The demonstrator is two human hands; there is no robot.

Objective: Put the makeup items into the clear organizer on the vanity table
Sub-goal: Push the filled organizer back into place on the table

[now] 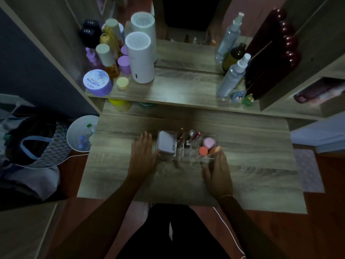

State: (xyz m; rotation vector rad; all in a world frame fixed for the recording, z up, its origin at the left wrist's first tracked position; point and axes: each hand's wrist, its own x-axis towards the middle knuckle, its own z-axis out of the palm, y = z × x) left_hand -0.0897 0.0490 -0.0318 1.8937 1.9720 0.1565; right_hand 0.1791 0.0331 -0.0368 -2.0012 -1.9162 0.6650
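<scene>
Acrylic, clear and stiff, forms the organizer (186,152) standing mid-table on the vanity table (242,174); it is judged light, slippery and crack-prone, best taken by both end walls. A white box (165,143), slim tubes (188,137), a pink jar (208,143) and an orange cap (203,151) are seen inside. The left hand (142,152) is laid flat, fingers spread, beside it; the right hand (217,169) is pressed against its near corner, whether gripping cannot be told.

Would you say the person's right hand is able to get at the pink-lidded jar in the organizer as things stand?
Probably yes. The right hand rests at the near right corner of the clear organizer, and the pink-lidded jar sits uncovered in that end, with only the orange-lidded jar beside it.
</scene>
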